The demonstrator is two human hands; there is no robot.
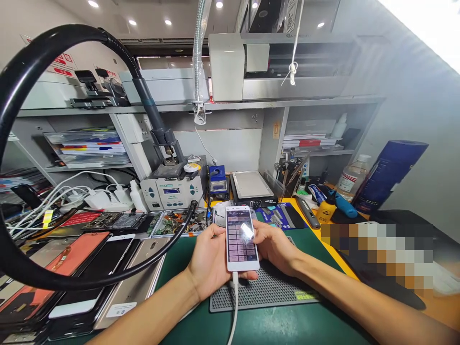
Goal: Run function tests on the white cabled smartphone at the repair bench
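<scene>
A white smartphone (243, 264) is held upright over the work mat, its lit screen showing a grid of tiles with a bright glare spot. My left hand (207, 253) cradles the phone from the left and below, its thumb at the left edge and fingertips showing under the lower right corner. Along the right edge, my right hand (276, 245) grips the phone too, with part of its fingers hidden behind it. From the phone's bottom end, a white cable (235, 299) hangs towards me. Beneath lies a grey perforated pad (273, 287) on a green mat (280, 323).
A thick black hose (21, 273) loops across the left from the rework station (172, 189). Several phones (134, 263) lie below it. Behind my hands are a tray of circuit boards (176, 223) and a flat heating plate (251, 184). Bottles, including a yellow one (326, 211), stand right.
</scene>
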